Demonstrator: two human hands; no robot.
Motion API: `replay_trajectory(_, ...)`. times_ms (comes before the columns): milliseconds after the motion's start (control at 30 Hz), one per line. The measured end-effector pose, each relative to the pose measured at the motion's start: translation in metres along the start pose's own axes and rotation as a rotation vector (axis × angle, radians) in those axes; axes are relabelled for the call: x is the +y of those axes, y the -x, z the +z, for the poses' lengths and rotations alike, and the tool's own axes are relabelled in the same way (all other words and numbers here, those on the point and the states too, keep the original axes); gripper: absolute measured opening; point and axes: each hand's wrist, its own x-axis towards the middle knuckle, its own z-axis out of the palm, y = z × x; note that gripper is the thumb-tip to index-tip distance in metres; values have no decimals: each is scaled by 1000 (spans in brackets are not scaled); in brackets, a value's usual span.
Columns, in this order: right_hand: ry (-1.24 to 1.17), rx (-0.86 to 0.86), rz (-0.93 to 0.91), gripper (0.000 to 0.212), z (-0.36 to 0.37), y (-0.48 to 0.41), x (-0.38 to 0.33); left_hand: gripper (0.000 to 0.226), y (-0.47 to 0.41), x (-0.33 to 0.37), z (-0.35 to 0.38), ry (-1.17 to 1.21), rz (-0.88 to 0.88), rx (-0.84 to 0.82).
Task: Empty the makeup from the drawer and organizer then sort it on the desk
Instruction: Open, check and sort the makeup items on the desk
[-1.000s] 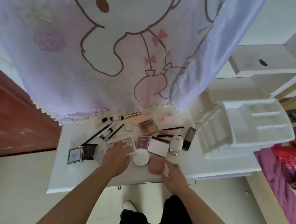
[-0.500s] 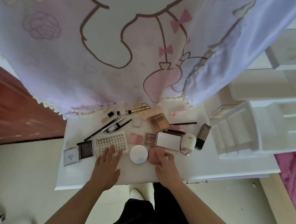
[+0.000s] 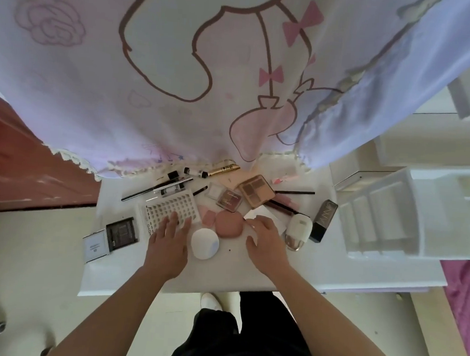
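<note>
Makeup lies spread on the white desk (image 3: 319, 267). My left hand (image 3: 168, 242) rests flat, its fingers straight, on a white perforated lash tray (image 3: 168, 205). My right hand (image 3: 265, 242) lies with bent fingers over a white flat compact (image 3: 262, 214), its fingertips at the edge of a pink puff (image 3: 228, 225). A round white compact (image 3: 204, 244) sits between my hands. Behind them are a brown eyeshadow palette (image 3: 256, 190), a small dark red palette (image 3: 229, 199) and several pencils (image 3: 158, 189). The white organizer (image 3: 392, 216) stands at the right, and its visible compartments look empty.
A white oval case (image 3: 298, 229) and a black bottle (image 3: 322, 220) lie right of my right hand. A black palette (image 3: 121, 232) and a white box (image 3: 95, 246) sit at the desk's left edge. A printed cloth (image 3: 179, 76) hangs over the desk's back.
My right hand set the pink puff down on the desk beside the round compact and let it go. My left hand slid back onto the lash tray. The camera moved closer.
</note>
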Motion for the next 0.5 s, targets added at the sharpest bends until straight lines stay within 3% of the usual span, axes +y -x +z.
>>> replay_trajectory(67,118,266,24,38,-8,1,17,63,-5,11,-3,-9,16,0)
replay_trajectory(133,180,362,160,46,-22,3,32,60,-11,22,-5,3,9,1)
replay_trajectory(267,174,218,411,72,-49,1,69,65,-22,44,-1,-9,-9,30)
replay_trajectory(367,72,141,415,68,-58,-2,83,65,-22,55,11,-44,92,96)
replay_trajectory(500,1,163,383,61,-49,0,75,69,-22,67,28,-87,125,53)
